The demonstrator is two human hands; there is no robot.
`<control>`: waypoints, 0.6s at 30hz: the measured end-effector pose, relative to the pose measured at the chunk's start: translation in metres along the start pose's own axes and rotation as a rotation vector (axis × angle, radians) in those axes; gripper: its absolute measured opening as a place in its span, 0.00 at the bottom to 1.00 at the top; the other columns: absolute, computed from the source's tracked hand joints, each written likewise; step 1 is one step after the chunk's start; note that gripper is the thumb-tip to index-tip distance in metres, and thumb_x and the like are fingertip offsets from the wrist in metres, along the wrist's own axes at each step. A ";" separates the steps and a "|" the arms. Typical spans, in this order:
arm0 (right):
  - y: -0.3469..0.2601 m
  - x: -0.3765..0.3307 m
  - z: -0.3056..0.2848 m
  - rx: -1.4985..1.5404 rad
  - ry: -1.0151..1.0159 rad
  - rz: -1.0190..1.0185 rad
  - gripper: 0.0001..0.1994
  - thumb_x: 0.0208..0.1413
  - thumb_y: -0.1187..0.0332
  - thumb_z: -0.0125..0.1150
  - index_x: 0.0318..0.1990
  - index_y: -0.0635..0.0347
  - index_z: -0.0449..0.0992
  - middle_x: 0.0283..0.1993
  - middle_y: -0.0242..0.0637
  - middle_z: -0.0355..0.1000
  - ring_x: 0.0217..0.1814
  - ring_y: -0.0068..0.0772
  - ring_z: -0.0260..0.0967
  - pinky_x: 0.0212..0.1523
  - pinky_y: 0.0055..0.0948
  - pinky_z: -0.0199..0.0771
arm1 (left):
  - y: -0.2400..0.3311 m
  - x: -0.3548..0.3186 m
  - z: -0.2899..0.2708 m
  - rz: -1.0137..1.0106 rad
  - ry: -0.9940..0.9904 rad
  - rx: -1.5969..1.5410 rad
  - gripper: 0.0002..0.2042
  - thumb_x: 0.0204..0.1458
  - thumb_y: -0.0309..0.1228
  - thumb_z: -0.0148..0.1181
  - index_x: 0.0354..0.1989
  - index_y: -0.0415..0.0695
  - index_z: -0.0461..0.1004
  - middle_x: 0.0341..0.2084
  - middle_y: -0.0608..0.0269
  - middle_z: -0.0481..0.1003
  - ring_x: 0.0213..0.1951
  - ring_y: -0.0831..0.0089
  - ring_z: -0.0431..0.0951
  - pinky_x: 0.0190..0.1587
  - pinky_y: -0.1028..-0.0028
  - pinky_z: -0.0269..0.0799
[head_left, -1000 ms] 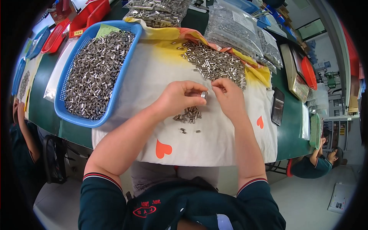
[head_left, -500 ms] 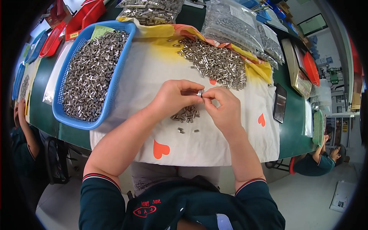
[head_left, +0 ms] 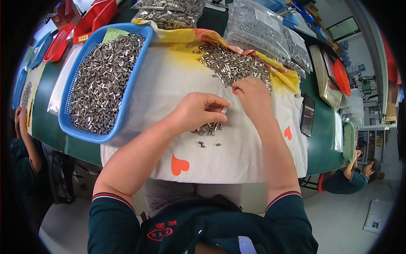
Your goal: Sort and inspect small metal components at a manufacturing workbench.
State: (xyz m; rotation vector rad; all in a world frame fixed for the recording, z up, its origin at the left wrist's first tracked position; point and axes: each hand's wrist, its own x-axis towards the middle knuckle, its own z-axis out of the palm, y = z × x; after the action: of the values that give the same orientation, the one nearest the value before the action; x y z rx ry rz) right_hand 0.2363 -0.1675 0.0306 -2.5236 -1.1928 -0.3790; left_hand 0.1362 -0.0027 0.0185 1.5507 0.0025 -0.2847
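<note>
My left hand [head_left: 192, 111] is over the middle of the white cloth, thumb and fingers pinching a small silver cylindrical piece [head_left: 224, 110]. Farther off and to the right, my right hand [head_left: 252, 95] is at the near edge of a large pile of small metal sleeves [head_left: 230, 63]. Its fingertips are pressed together; whether a sleeve sits between them is hidden. A smaller heap of metal sleeves [head_left: 209, 129] lies partly under my left hand, and a few loose sleeves [head_left: 201, 144] rest nearer to me.
A blue plastic basket [head_left: 122, 116] full of metal sleeves stands at left. Clear bags of metal parts [head_left: 253, 31] lie at the back. A dark phone-like device [head_left: 308, 115] is on the right. Co-workers sit at both sides, one with a green tray [head_left: 349, 142].
My right hand has left the piece held between both hands and moved away to the large pile. The left hand keeps its pinch on the silver piece and sits slightly nearer to me.
</note>
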 end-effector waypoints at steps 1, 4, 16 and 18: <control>0.001 0.000 0.002 0.000 0.002 -0.004 0.03 0.43 0.72 0.56 0.27 0.59 0.74 0.28 0.36 0.69 0.33 0.36 0.66 0.36 0.33 0.65 | 0.002 -0.001 0.000 0.016 0.003 0.010 0.14 0.42 0.23 0.62 0.40 0.37 0.72 0.29 0.67 0.73 0.31 0.84 0.71 0.37 0.82 0.69; 0.000 -0.003 0.003 -0.096 -0.066 -0.023 0.02 0.41 0.73 0.56 0.25 0.57 0.74 0.28 0.36 0.68 0.36 0.39 0.64 0.38 0.35 0.63 | 0.004 -0.002 0.000 0.032 0.013 0.005 0.15 0.42 0.23 0.62 0.40 0.37 0.72 0.28 0.67 0.73 0.31 0.85 0.71 0.36 0.83 0.69; -0.038 -0.031 -0.022 0.787 -0.029 0.393 0.03 0.43 0.78 0.55 0.28 0.63 0.73 0.28 0.36 0.70 0.29 0.29 0.68 0.31 0.22 0.66 | -0.005 0.005 -0.004 0.039 0.027 -0.266 0.15 0.43 0.23 0.60 0.41 0.35 0.71 0.29 0.64 0.74 0.32 0.82 0.72 0.37 0.82 0.69; -0.037 -0.032 -0.018 0.770 0.011 0.240 0.06 0.41 0.78 0.57 0.29 0.62 0.73 0.26 0.35 0.69 0.28 0.27 0.66 0.30 0.22 0.66 | -0.005 0.005 -0.005 0.040 0.020 -0.263 0.15 0.44 0.23 0.60 0.42 0.35 0.71 0.29 0.64 0.74 0.32 0.82 0.72 0.37 0.82 0.69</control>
State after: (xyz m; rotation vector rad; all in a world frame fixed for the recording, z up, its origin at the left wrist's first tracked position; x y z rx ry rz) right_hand 0.1854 -0.1748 0.0418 -1.9386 -0.7989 0.1171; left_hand 0.1412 0.0012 0.0128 1.2905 0.0240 -0.2270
